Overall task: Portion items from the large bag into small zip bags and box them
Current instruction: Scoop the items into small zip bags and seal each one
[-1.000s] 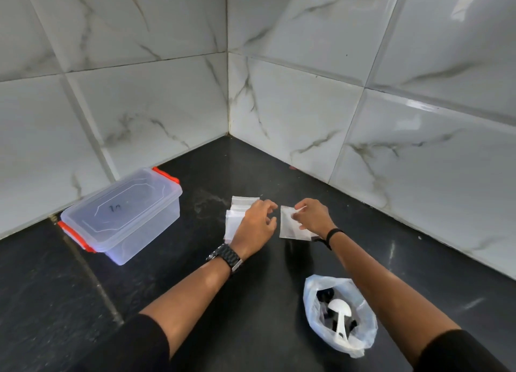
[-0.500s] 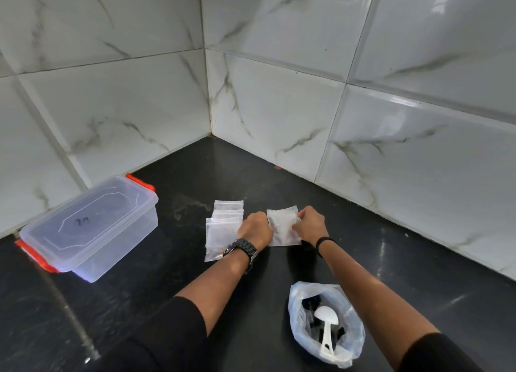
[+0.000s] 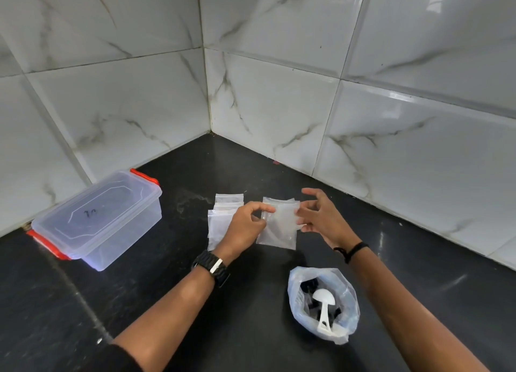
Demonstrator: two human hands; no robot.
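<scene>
Holding one zip bag up off the surface, the person works at its mouth with both hands. The left hand pinches the bag's left top edge between thumb and forefinger; the right hand has its thumb and lower fingers on the right edge, with the upper fingers spread loose, so its hold looks lighter. Judged purpose: pulling the two lips apart so the bag can take a portion.

The stack of spare zip bags lies flat just behind the left hand, within easy reach. The large bag sits near the right forearm, mouth rolled open, a white scoop standing among dark items. That placement suits a right-hand scoop. The box stands well apart to the left against the tiled wall, lid on and red clips at both ends; it must be opened before boxing.

Bare surface lies between box and stack. Walls close the far sides, so movement favours the near side.
</scene>
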